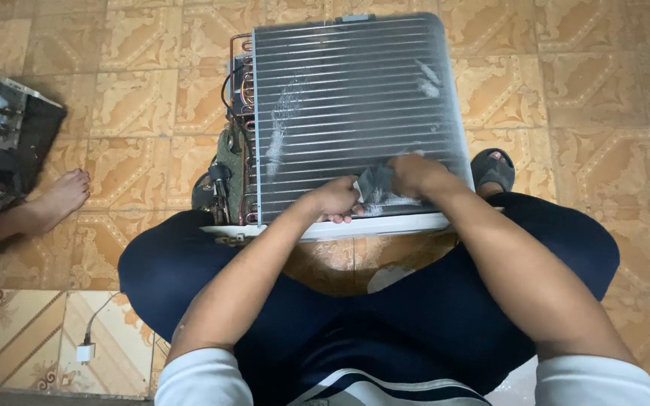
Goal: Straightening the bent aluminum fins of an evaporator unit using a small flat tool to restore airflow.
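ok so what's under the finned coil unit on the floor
The finned coil unit lies on patterned floor tiles; a sandal peeks out at its right edge. Both hands press a grey pad on top. Anything beneath is covered.

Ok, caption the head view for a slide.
Both hands, left hand and right hand, press a grey cloth on a finned coil.

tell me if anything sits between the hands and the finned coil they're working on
Nothing visible does. The left hand and right hand both rest on the finned coil, pinching a small grey tool between them against its lower fins.
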